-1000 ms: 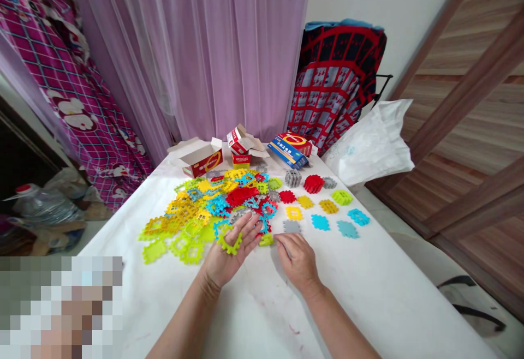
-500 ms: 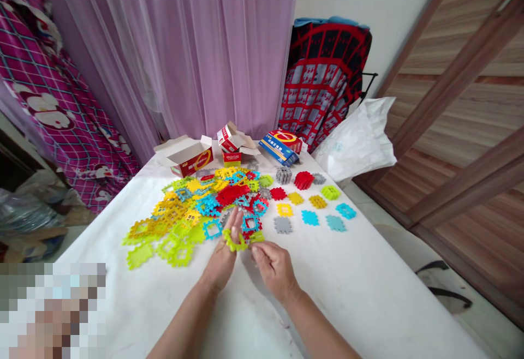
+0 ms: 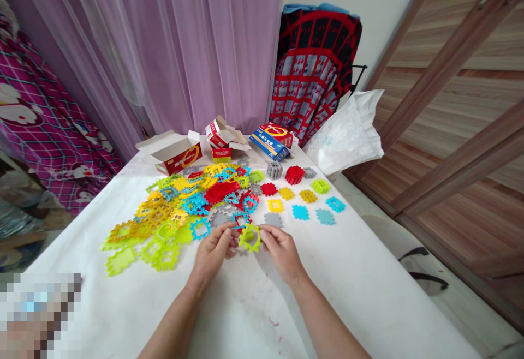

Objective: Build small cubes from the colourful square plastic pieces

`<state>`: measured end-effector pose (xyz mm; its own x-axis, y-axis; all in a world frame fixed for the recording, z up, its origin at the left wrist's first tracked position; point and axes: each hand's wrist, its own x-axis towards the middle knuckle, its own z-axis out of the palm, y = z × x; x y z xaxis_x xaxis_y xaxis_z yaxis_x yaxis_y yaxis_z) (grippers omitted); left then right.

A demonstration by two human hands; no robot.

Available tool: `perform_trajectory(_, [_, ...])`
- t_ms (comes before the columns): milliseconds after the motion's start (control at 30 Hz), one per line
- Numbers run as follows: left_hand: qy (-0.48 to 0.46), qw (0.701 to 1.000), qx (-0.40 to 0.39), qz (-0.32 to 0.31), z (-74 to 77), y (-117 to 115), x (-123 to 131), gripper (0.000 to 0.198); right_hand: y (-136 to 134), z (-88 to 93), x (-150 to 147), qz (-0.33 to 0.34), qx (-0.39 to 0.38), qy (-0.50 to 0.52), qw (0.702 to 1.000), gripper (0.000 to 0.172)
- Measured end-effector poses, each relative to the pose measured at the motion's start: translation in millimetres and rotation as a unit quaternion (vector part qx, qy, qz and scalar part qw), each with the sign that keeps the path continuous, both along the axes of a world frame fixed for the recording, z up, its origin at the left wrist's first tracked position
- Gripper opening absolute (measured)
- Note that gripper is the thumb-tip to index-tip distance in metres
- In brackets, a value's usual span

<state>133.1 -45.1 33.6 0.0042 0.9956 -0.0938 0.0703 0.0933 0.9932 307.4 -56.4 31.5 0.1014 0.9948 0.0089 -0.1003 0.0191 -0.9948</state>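
A lime-green plastic building tile [image 3: 246,236] with toothed edges and an opening in it is held up over the near side of the pile. My right hand [image 3: 283,251] pinches its right edge between thumb and fingers. On the other side, my left hand [image 3: 214,249] is closed, thumb against fingers, at the tile's left edge. Just beyond my hands lies a heap of interlocking tiles in yellow, blue, red, grey and green. The nearest of them are a blue frame tile [image 3: 200,229] and a grey tile [image 3: 220,217].
Separate tiles lie to the right, among them a yellow frame tile [image 3: 275,205] and a blue tile [image 3: 301,213]. Behind stand a grey stack [image 3: 274,171], a red stack [image 3: 294,174], an open red box [image 3: 180,157] and a blue box [image 3: 269,145]. A white bag [image 3: 344,135] leans at the right edge.
My left fingers, stretched upward earlier, are now curled in at the tile. The green tile has turned to face me and shifted slightly right. The whole view has shifted a little.
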Motion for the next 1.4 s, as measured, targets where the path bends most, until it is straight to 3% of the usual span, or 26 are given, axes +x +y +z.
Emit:
perform_trajectory(233, [0.022,0.998,-0.041,-0.048,12.2,-7.2,6.1,0.052,-0.2,-6.8,-0.3,-0.032,0.077,-0.069,0.994,0.030])
perform_trajectory(500, [0.016,0.991,-0.096,-0.096,8.9,-9.1,11.4,0.054,4.3,-13.7,4.8,-0.085,0.083,-0.066,0.991,0.029])
perform_trajectory(700, [0.011,0.995,-0.065,-0.076,4.4,-6.3,8.0,0.062,2.2,-2.2,5.8,-0.033,0.158,-0.140,0.977,0.018])
perform_trajectory(833, [0.038,0.990,-0.070,-0.120,-3.6,-6.4,8.3,0.057,1.7,-1.0,3.6,-0.018,0.187,-0.159,0.969,0.016])
perform_trajectory(967, [0.039,0.987,-0.075,-0.136,-5.6,-8.4,11.3,0.055,2.0,-3.9,2.1,-0.027,0.170,-0.156,0.973,0.017])
perform_trajectory(1133, [0.014,0.992,-0.091,-0.083,5.2,-6.5,11.8,0.057,2.4,-11.3,4.8,-0.049,0.095,-0.086,0.991,0.033])
perform_trajectory(1400, [-0.006,0.993,-0.094,-0.071,8.9,-6.6,12.5,0.055,3.2,-16.5,2.1,-0.008,0.027,-0.036,0.999,0.033])
